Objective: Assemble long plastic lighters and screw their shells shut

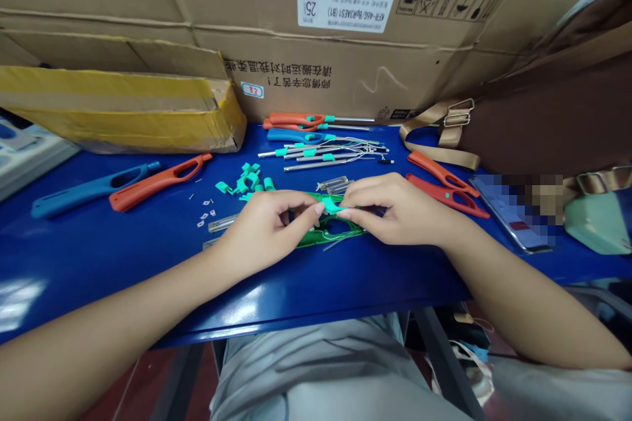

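A small teal plastic trigger piece [332, 205] is pinched between the fingertips of my left hand [276, 220] and my right hand [395, 210]. Right under it lies a green lighter handle shell [316, 237] with an oval opening, and a thin white wire runs along it. My fingers cover part of both pieces. Clear plastic fuel tanks [222, 223] lie beside my left hand, and more clear tanks [334, 184] are just behind my fingers. Loose teal trigger pieces [247, 178] form a small pile behind my left hand.
Blue [83, 196] and orange [148, 190] handle shells lie at left, red shells [444, 194] at right. Metal lighter tubes with wires [316, 166] and orange handles [291, 120] lie behind. A cardboard box [172, 111], a phone [513, 217] and a brown bag [548, 98] border the blue table [276, 296].
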A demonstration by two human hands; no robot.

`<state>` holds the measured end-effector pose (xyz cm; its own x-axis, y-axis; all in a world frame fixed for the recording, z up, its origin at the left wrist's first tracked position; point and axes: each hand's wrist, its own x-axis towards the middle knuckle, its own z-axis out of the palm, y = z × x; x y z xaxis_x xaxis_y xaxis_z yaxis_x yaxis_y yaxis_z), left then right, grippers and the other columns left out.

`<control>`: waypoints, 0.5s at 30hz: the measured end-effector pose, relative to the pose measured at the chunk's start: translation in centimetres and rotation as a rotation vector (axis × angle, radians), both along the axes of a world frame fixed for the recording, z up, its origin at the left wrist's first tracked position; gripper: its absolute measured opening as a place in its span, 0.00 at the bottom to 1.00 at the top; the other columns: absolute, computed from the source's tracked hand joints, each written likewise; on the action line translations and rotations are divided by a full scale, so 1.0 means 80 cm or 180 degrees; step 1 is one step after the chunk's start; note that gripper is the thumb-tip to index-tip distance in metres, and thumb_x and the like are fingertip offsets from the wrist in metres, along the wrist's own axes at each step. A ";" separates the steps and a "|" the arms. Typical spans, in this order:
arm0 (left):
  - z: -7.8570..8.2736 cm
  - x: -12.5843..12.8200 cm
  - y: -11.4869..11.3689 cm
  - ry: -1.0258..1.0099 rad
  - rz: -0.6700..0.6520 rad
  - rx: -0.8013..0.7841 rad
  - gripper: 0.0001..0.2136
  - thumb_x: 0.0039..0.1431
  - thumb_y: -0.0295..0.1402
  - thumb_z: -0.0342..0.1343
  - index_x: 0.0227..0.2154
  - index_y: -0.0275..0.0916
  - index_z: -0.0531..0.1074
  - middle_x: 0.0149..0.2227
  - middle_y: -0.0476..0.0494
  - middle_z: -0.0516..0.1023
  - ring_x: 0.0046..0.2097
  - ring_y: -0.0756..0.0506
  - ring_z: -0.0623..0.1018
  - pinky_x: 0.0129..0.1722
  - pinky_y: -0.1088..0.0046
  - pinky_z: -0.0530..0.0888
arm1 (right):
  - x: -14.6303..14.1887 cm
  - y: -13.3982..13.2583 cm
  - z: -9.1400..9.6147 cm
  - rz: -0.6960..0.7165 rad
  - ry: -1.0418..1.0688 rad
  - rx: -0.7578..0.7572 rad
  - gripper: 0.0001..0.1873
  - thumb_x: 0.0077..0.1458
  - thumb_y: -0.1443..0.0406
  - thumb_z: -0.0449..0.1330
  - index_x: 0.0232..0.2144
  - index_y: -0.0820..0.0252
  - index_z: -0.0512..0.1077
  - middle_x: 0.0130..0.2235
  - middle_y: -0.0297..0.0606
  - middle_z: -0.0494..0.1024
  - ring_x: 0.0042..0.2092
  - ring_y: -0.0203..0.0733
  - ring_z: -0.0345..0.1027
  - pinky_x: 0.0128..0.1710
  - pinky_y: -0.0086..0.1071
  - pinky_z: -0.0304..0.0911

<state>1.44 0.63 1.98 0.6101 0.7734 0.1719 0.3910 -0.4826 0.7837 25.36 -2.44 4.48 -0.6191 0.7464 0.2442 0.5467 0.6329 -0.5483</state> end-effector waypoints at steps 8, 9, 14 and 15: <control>0.001 -0.003 0.002 0.0370 -0.0435 0.0845 0.11 0.68 0.37 0.55 0.35 0.38 0.79 0.35 0.47 0.81 0.38 0.46 0.78 0.38 0.71 0.73 | 0.003 -0.002 0.004 -0.0095 -0.0537 -0.0093 0.09 0.65 0.66 0.59 0.35 0.61 0.78 0.35 0.36 0.77 0.36 0.36 0.69 0.36 0.30 0.59; 0.003 -0.004 0.002 0.0542 -0.0490 0.1039 0.10 0.67 0.37 0.56 0.36 0.38 0.80 0.36 0.46 0.81 0.40 0.45 0.78 0.41 0.68 0.73 | 0.005 -0.003 0.005 -0.0068 -0.0631 -0.0142 0.09 0.64 0.66 0.59 0.34 0.61 0.78 0.34 0.36 0.77 0.36 0.37 0.69 0.36 0.30 0.59; 0.012 -0.009 0.000 0.1181 -0.0611 0.1525 0.11 0.64 0.38 0.57 0.43 0.40 0.80 0.41 0.44 0.80 0.44 0.40 0.76 0.44 0.61 0.75 | 0.012 -0.003 0.008 0.0034 -0.1112 -0.0311 0.10 0.62 0.69 0.58 0.34 0.60 0.79 0.35 0.36 0.79 0.39 0.39 0.72 0.38 0.31 0.61; 0.013 -0.009 -0.001 0.1232 -0.0625 0.1555 0.11 0.64 0.37 0.58 0.44 0.40 0.80 0.41 0.44 0.80 0.44 0.40 0.76 0.44 0.61 0.75 | 0.012 -0.003 0.008 0.0043 -0.1153 -0.0307 0.10 0.62 0.69 0.57 0.34 0.59 0.79 0.36 0.37 0.79 0.39 0.39 0.72 0.38 0.31 0.61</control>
<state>0.74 0.56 2.98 0.8205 0.5297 0.2149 0.4691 -0.8388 0.2764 26.33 -2.67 5.15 -0.6625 0.7463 -0.0634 0.7080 0.5963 -0.3783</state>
